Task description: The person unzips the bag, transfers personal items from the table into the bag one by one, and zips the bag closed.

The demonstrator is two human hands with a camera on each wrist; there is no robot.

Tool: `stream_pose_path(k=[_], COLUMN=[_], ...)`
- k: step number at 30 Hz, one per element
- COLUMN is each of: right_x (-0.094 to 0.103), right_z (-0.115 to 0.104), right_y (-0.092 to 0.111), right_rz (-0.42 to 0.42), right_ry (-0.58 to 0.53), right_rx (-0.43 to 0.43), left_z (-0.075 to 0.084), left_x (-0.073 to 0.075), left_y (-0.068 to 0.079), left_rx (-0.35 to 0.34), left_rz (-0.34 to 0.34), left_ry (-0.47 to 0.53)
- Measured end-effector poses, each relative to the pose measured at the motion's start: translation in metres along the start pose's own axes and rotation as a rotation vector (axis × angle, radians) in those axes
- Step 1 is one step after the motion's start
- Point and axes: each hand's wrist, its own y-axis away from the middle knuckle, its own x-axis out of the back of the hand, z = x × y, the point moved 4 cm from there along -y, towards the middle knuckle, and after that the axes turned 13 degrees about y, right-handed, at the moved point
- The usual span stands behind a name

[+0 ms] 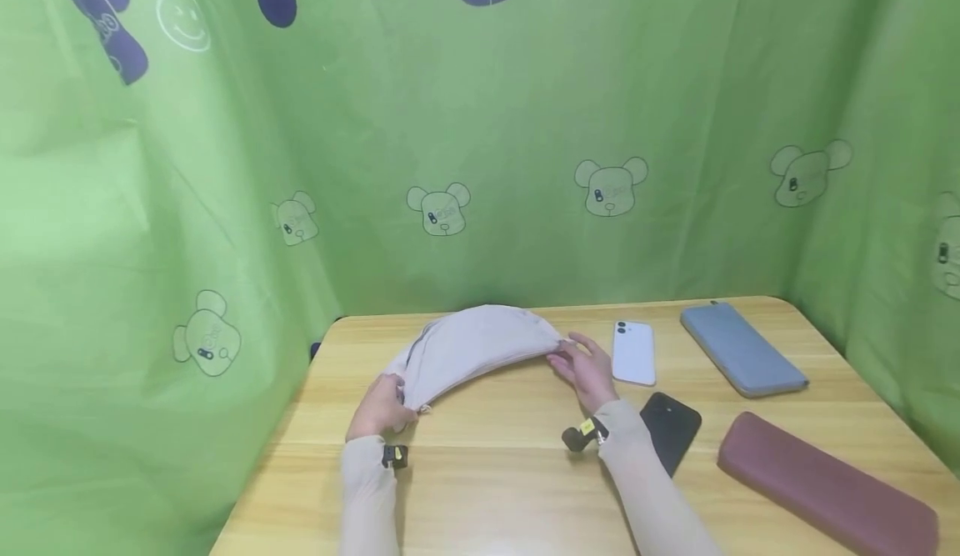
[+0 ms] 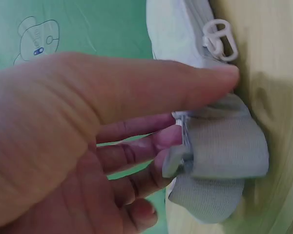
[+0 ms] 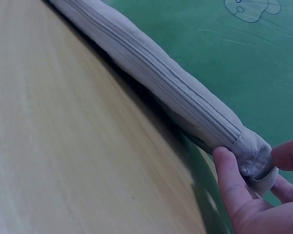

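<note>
A pale grey, crescent-shaped belt bag [image 1: 483,341] lies near the back of the wooden table, its curved zipper side facing me. My left hand [image 1: 381,406] grips the bag's left end, thumb over the fabric. In the left wrist view, a folded grey strap [image 2: 229,146] sits by the fingers, and a looped zipper pull [image 2: 220,40] shows just beyond the thumb. At the bag's right end, my right hand [image 1: 587,370] pinches the tapered tip. The right wrist view shows the closed zipper [image 3: 156,68] running along the edge to those fingers.
Right of the bag lie a white phone [image 1: 633,353] and a black phone [image 1: 671,431], partly behind the right forearm. Farther right are a blue-grey zip case [image 1: 742,348] and a maroon case [image 1: 825,485]. A green patterned curtain [image 1: 525,122] surrounds the table [image 1: 480,489].
</note>
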Motion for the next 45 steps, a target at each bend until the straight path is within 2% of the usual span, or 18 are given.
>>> stream_pose_path(k=[4, 7, 15, 22, 30, 33, 39, 45], right_x=[0.001, 0.0, -0.003, -0.012, -0.038, -0.054, -0.092, -0.12], right_z=[0.001, 0.002, -0.002, -0.013, -0.03, -0.035, -0.033, -0.02], right_y=[0.005, 0.008, 0.01, 0.018, 0.035, 0.044, 0.064, 0.078], right_rz=[-0.019, -0.031, -0.047, -0.057, -0.044, -0.107, -0.314, -0.401], right_ry=[-0.017, -0.026, -0.024, 0.019, 0.125, 0.179, 0.302, 0.351], right_rx=[-0.006, -0.013, -0.012, -0.003, 0.068, 0.11, 0.191, 0.219], left_z=[-0.002, -0.004, 0.001, 0.016, 0.029, 0.03, 0.031, 0.031], left_x=[0.0, 0.001, 0.008, 0.019, 0.021, 0.022, 0.021, 0.019], left_y=[0.002, 0.004, 0.003, 0.01, 0.011, 0.01, 0.007, 0.006], left_rx=[0.073, 0.098, 0.046, 0.002, -0.037, -0.057, -0.084, -0.095], left_rz=[0.025, 0.02, 0.0, -0.003, 0.018, 0.013, -0.026, -0.083], left_ry=[-0.028, -0.041, -0.009, -0.006, 0.03, 0.047, 0.087, 0.132])
